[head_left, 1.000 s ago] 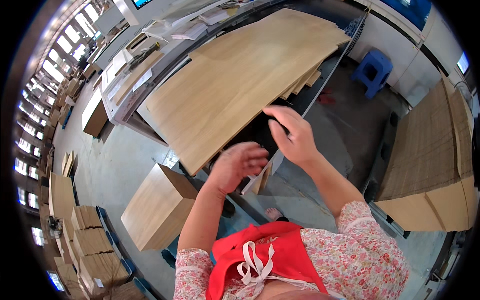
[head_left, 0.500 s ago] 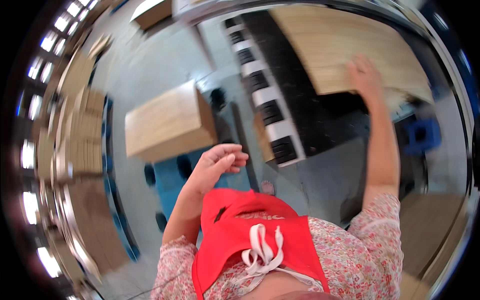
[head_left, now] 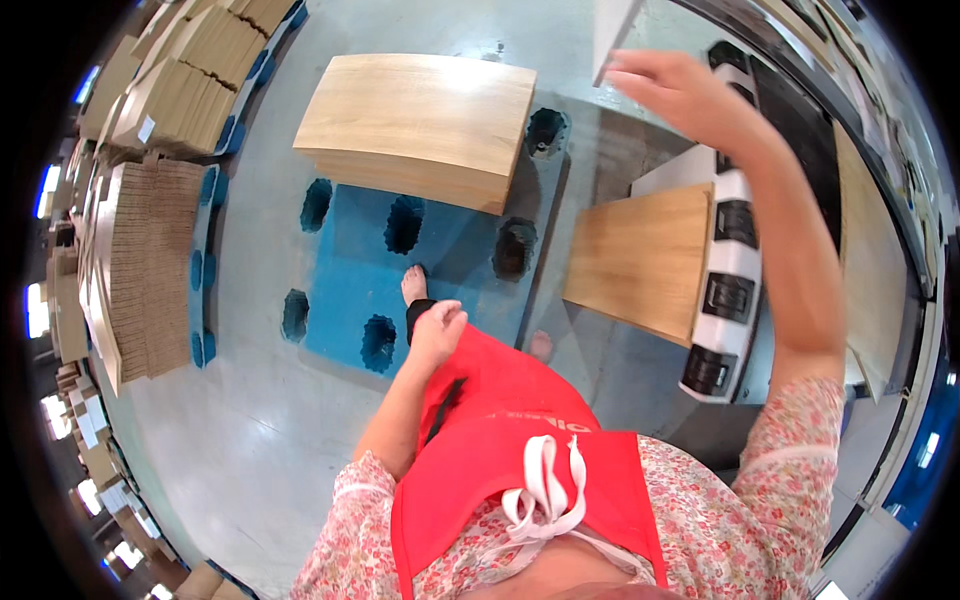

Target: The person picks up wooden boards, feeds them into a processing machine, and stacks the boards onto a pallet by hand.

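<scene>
My left hand (head_left: 438, 332) hangs in front of the red apron (head_left: 490, 390), its fingers curled in and nothing visible in them. Over to the upper right, my right hand (head_left: 680, 90) is raised with its fingers stretched out. Those fingertips overlap the lower edge of a white panel (head_left: 613, 35); whether they touch it I cannot tell. Between the hands and farther off lies a stack of light wood-grain boards (head_left: 420, 110) on a blue plastic pallet (head_left: 345, 260). My right forearm passes over a black-and-white edge strip (head_left: 735, 240) of the worktable.
A wood-grain board (head_left: 645, 260) sits below the strip's left side. Another wood-grain board (head_left: 870, 250) lies on the worktable at right. Stacked brown panels (head_left: 150, 270) stand on blue pallets at left. My bare foot (head_left: 414, 285) is on the pallet, which has several dark holes.
My view has swung left, bringing the board stack and pallet toward the middle. My right hand has come away from the large board on the worktable. My left hand has dropped closer to the apron.
</scene>
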A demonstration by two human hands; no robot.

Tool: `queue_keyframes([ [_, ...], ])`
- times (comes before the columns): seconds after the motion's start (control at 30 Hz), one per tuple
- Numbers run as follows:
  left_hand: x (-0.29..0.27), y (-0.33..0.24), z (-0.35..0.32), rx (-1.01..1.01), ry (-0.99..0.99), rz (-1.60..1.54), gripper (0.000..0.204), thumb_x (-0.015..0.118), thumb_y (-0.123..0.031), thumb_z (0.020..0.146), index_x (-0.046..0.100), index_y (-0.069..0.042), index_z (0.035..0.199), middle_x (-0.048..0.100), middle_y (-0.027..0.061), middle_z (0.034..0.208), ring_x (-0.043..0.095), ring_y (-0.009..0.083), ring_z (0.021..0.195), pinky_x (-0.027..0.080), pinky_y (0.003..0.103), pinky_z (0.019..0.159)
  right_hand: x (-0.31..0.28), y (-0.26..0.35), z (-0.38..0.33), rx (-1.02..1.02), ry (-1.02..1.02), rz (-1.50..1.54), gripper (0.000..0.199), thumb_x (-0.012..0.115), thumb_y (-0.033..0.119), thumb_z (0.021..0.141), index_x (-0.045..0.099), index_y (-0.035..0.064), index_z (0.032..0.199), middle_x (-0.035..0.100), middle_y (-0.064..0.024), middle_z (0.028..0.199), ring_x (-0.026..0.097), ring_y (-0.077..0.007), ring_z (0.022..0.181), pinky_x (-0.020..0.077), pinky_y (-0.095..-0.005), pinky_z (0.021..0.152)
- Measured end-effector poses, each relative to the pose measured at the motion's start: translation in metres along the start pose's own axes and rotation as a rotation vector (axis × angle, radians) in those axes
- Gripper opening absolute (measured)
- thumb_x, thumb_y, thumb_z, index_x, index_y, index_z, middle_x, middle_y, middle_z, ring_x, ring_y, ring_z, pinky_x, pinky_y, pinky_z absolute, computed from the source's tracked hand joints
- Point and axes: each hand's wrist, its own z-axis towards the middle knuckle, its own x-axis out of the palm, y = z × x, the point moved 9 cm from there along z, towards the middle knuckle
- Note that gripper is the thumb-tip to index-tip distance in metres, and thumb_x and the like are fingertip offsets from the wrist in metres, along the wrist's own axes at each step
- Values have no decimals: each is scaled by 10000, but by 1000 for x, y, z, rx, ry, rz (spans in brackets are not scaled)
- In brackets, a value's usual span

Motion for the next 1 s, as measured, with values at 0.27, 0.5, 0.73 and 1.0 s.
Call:
queue_keyframes([
  [0.27,-46,58,-12,-129,-33,64,281,606,-112,857,574,32,1096,662,179,990,658,258,922,507,324,806,269,-183,195,207,-4,-147,616,478,446,906,440,-28,1297,418,-213,1365,392,-351,1263,355,-402,1030],
  [0.5,-96,95,-8,-273,-160,66,221,604,-91,849,612,8,1046,679,127,921,671,182,803,525,269,706,435,-246,210,646,78,-148,684,368,518,921,305,52,1418,86,-156,1534,78,-284,1420,124,-492,1124],
  [0.73,-106,85,27,-241,-179,136,201,625,-101,829,635,-24,1014,671,86,852,630,152,682,501,259,634,493,-141,163,491,-80,-224,629,538,457,861,416,79,1349,67,-136,1539,67,-279,1420,94,-513,1113],
  [1.0,-103,84,18,-177,-200,246,172,633,-124,812,649,-38,960,655,89,779,635,187,643,500,281,609,405,-223,206,514,-228,-326,684,430,481,901,308,45,1413,126,-124,1534,87,-256,1422,77,-489,1131],
])
